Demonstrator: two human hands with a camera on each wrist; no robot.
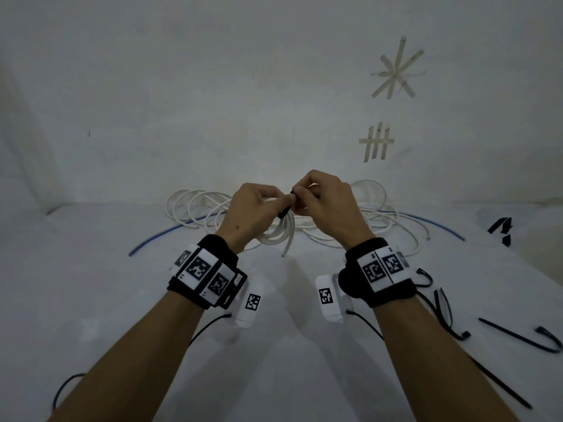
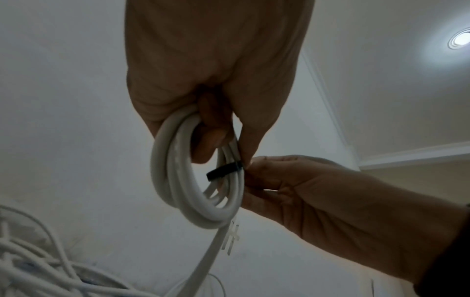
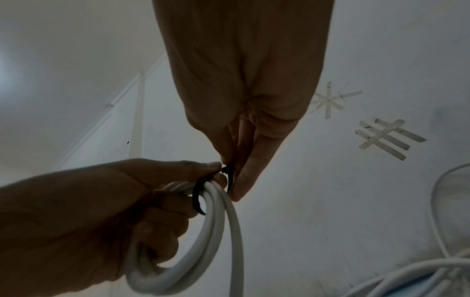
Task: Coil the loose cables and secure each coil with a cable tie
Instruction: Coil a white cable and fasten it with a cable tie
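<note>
Blue cable [image 1: 158, 237] lying at far left on the white surface [image 1: 91, 300], curving back under the pile of loose white cables [image 1: 195, 208] by the wall

Left hand [image 1: 253, 208] holding up a white coil [image 2: 178, 170], fingers curled through its loops and clamped on them, thumb pressing toward the tie's head; coil hanging below the fist with one free end trailing down, raised above the surface in front of the pile

Black cable tie [image 2: 223, 169] wrapping around the coil's strands just beside the left thumb, sitting between the two hands

Right hand [image 1: 326, 205] meeting the left, thumb and forefinger pinching together on the tie's tail at the head; remaining fingers curled in; from the right wrist view, tie looping around the coil, whether pulled fully snug hard to tell

More white cable looping behind the right hand, blue line continuing out to the right

Spare black cable ties [image 1: 518, 336] lying loose on the surface at near right, well apart from the hands

Tape marks [image 1: 396, 71] sticking to the wall at upper right, one star-shaped and one hash-shaped below it
</note>
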